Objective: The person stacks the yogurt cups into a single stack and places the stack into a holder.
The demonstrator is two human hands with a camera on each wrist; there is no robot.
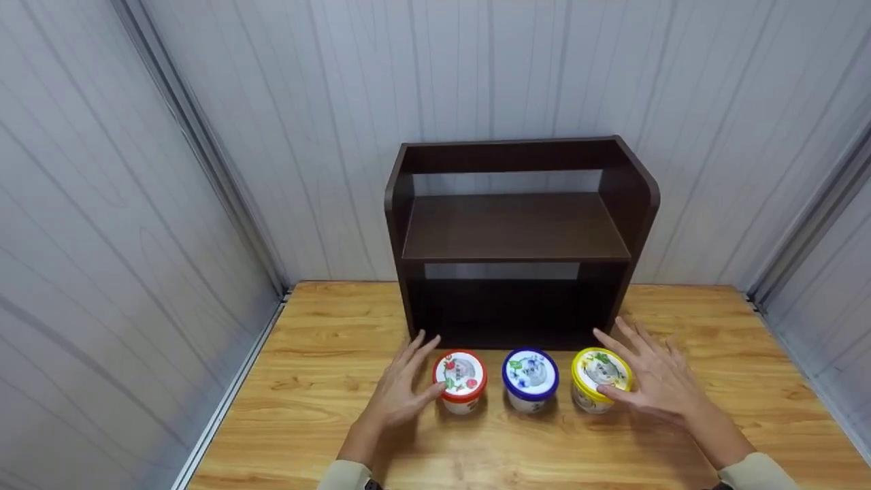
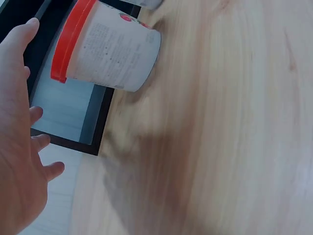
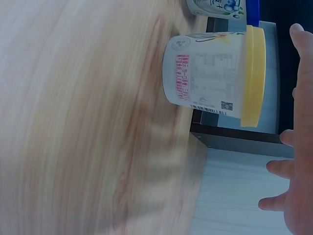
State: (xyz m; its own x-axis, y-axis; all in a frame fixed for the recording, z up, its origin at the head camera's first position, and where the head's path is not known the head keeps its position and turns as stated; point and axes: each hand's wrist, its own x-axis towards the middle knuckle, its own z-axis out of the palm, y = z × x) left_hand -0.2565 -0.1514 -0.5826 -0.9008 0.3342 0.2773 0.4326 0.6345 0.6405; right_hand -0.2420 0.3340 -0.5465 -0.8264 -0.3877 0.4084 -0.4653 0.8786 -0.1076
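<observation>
Three lidded tubs stand upright in a row on the wooden table. The left tub has a red lid [image 1: 460,376], the middle one a blue lid [image 1: 530,374], the right one a yellow lid [image 1: 601,375]. My left hand [image 1: 403,389] is spread beside the red-lidded tub [image 2: 110,46], fingers apart, gripping nothing. Over at the yellow-lidded tub [image 3: 210,73], my right hand [image 1: 656,378] hovers with its fingers spread and its thumb near the lid. In the wrist views, both hands stand a little apart from the tubs.
Behind the tubs stands a dark brown two-tier shelf [image 1: 517,228] with raised sides. Pale panelled walls [image 1: 340,102] enclose the wooden table [image 1: 326,354] at the back and on both sides.
</observation>
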